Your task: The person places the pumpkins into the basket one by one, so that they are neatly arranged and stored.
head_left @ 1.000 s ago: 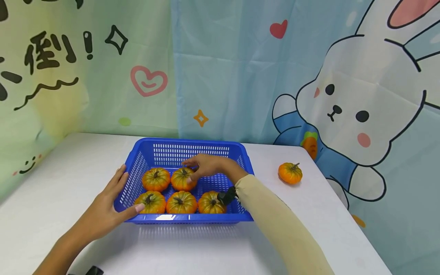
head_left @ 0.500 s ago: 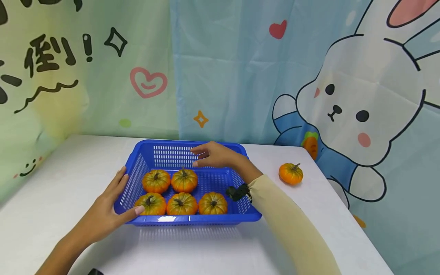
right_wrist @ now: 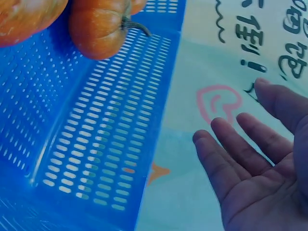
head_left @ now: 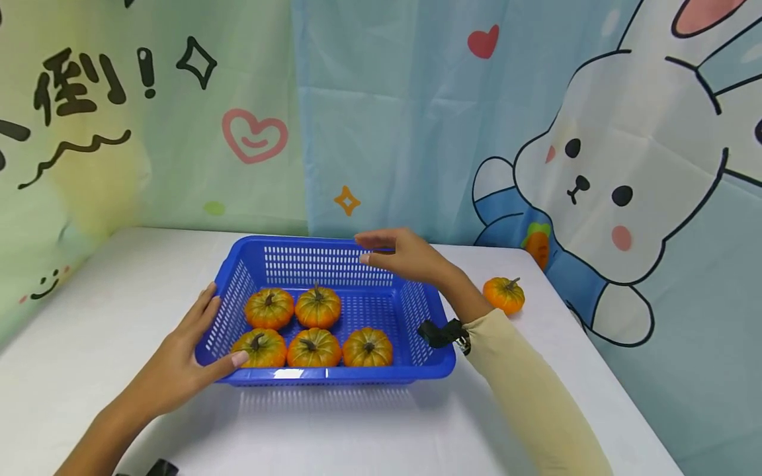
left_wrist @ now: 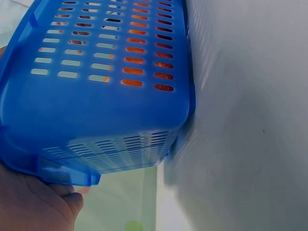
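A blue plastic basket (head_left: 387,375) with slotted walls stands on the white table. Several small orange-and-green pumpkins (head_left: 313,348) sit in it, toward its left and front. My left hand (head_left: 178,360) holds the basket's front left corner, thumb over the rim and fingers along the left side. Over the basket's back right rim hovers my right hand (head_left: 405,254), empty, with its fingers extended; the right wrist view shows its palm (right_wrist: 262,202). Another pumpkin (head_left: 504,295) lies on the table to the right, beyond my right wrist.
White table surface (head_left: 107,304) surrounds the basket, and its right edge runs down past the loose pumpkin. A printed cloth (head_left: 381,119) with a cartoon rabbit (head_left: 643,165) hangs behind. On my right wrist is a black strap (head_left: 440,334).
My right hand has let go of the back-row pumpkin, risen out of the basket and moved right and back. That pumpkin stays in the basket. My left hand keeps its place.
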The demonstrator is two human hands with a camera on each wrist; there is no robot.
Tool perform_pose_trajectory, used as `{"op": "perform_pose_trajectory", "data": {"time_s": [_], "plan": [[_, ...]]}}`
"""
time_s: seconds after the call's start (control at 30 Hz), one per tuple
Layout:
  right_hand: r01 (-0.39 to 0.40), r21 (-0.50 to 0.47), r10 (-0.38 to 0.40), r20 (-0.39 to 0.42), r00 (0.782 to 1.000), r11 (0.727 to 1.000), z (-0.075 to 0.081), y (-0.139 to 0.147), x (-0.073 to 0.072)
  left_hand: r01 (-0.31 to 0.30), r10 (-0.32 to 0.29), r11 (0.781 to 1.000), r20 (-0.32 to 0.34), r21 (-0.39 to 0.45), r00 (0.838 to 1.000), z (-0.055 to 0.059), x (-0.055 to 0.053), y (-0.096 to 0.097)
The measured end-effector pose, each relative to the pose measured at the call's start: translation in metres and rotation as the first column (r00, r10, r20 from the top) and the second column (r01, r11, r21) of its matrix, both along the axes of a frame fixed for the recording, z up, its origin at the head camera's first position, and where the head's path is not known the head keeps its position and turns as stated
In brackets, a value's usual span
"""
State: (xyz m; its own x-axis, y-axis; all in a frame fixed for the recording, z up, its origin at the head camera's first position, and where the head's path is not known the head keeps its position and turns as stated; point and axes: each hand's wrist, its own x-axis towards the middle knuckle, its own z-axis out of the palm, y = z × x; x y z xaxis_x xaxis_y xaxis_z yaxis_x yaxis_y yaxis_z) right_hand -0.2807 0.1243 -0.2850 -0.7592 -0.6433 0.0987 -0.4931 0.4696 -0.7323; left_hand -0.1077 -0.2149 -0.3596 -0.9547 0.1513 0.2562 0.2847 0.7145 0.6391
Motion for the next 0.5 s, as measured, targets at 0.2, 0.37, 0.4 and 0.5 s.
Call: {"op": "perform_pose_trajectory", "data": {"time_s": [0.2,0.37,0.4,0.5], "plan": [[0.053,-0.053,-0.055,-0.031,0.998,0.997,0.004,0.024,0.005,-0.001,0.001,1.000,0.011,-0.004,1.000,0.001,0.000,0.001],[0.105,-0.084,-0.108,-0.036,0.993,0.991,0.004,0.044,0.008,0.001,-0.001,1.000,0.024,0.003,1.000,0.001,0.001,0.001],[0.117,-0.092,-0.120,-0.035,0.992,0.989,0.004,0.048,0.009,0.000,0.000,1.000,0.025,0.002,1.000,0.001,0.001,0.001],[0.177,-0.100,-0.180,-0.019,0.983,0.979,0.002,0.060,0.013,-0.001,0.001,1.000,0.025,-0.001,1.000,0.001,0.001,0.001]]}}
